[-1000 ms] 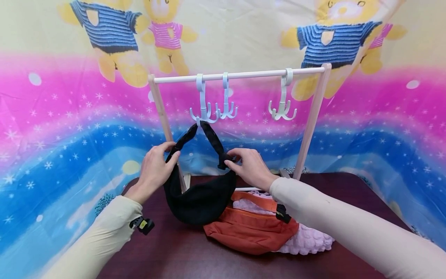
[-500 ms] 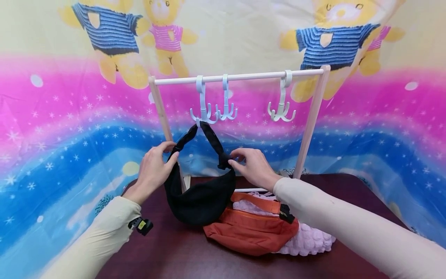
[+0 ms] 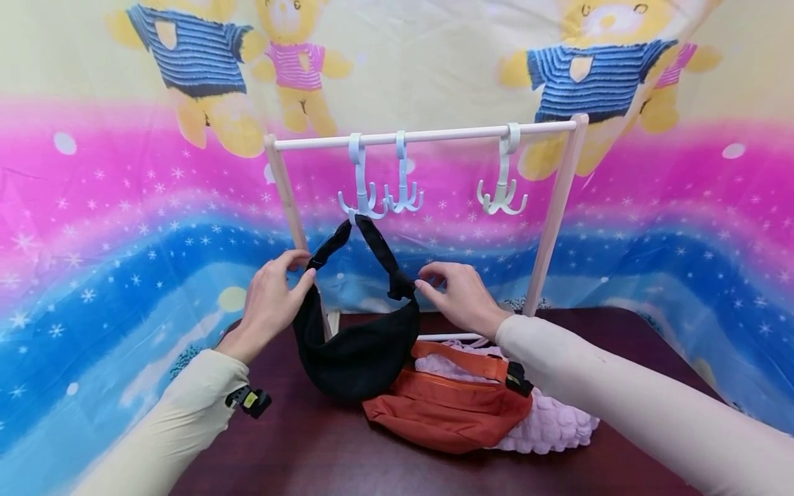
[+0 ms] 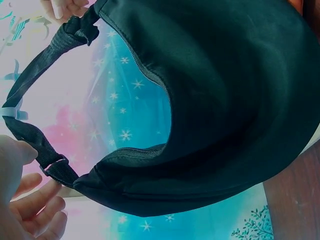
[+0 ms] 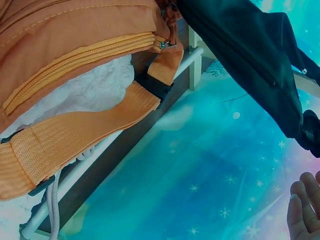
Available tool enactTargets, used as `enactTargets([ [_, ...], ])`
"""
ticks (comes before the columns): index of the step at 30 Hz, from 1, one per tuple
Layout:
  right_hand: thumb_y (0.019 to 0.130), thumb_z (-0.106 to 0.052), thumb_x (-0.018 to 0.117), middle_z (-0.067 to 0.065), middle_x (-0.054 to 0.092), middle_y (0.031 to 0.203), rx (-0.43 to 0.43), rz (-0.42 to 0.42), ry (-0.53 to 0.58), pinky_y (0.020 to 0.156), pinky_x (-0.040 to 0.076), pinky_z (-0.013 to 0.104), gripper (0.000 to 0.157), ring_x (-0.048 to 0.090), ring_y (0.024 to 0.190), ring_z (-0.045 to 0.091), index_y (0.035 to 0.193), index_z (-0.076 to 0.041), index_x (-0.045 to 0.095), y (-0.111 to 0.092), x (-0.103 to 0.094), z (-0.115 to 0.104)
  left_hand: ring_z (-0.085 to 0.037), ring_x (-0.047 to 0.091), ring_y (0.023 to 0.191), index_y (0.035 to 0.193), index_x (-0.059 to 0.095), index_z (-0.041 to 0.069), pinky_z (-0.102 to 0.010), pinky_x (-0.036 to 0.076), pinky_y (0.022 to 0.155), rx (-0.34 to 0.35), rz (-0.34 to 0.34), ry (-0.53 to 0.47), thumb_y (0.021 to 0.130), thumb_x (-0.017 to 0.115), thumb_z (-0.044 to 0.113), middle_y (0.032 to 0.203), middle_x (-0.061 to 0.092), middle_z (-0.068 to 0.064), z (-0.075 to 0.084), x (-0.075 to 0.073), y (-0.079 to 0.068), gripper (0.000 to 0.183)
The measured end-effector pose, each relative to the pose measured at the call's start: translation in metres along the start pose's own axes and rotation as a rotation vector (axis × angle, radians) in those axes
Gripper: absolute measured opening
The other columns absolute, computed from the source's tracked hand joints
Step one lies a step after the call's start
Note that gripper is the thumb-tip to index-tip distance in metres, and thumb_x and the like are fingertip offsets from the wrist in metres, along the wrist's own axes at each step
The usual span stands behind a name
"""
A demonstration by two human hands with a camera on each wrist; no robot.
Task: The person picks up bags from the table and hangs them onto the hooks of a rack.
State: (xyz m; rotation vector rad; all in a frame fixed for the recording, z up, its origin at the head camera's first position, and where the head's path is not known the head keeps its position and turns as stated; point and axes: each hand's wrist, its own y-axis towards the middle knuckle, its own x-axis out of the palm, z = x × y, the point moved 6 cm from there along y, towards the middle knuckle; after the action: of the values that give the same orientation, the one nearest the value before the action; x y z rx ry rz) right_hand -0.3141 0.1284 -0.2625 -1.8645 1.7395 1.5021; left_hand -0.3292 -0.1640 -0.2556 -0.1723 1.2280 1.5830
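Note:
A black sling bag (image 3: 360, 351) hangs by its strap (image 3: 380, 248) from the lower prong of the leftmost white hook (image 3: 358, 179). My left hand (image 3: 271, 296) is at the strap's left side, thumb and fingers loosely parted. In the left wrist view, its fingertips lie right at the strap's edge near a slider (image 4: 56, 164). My right hand (image 3: 455, 293) is beside the knotted right part of the strap, fingers relaxed and holding nothing. The right wrist view shows its fingers (image 5: 305, 202) below the strap end, with space between.
An orange waist bag (image 3: 449, 410) lies on the dark table (image 3: 273, 441), over a lilac puffy bag (image 3: 552, 427). The wooden rack (image 3: 552, 220) stands behind, its rod (image 3: 453, 134) carrying two more white hooks (image 3: 504, 179). A printed cloth (image 3: 676, 227) covers the wall.
My right hand has let go of the strap's knotted part and shifted slightly right. My left hand has eased a little to the left. The black bag stays hanging in place.

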Motion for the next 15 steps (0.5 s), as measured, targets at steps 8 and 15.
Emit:
enactTargets([
  [8,0.100,-0.026,0.064,0.006,0.074,0.109,0.004,0.001,-0.003,0.084,0.056,0.040,0.025,0.066,0.094,0.019,0.119,-0.011,0.071,-0.0028,-0.0032,0.0049,-0.033,0.062,0.105,0.129,0.064,0.008,-0.049,0.048,0.083,0.013,0.018,-0.007,0.102,0.062,0.023,0.117,0.069,-0.016,0.0017,-0.0025,-0.0019,0.031],
  [15,0.100,-0.026,0.064,0.006,0.074,0.109,0.010,0.002,-0.002,0.085,0.056,0.041,0.025,0.067,0.094,0.019,0.119,-0.010,0.072,-0.0059,-0.0075,0.0093,-0.032,0.062,0.106,0.127,0.065,0.009,-0.049,0.048,0.085,0.017,0.026,-0.015,0.101,0.063,0.024,0.118,0.069,-0.016,0.0041,-0.0037,-0.0029,0.029],
])
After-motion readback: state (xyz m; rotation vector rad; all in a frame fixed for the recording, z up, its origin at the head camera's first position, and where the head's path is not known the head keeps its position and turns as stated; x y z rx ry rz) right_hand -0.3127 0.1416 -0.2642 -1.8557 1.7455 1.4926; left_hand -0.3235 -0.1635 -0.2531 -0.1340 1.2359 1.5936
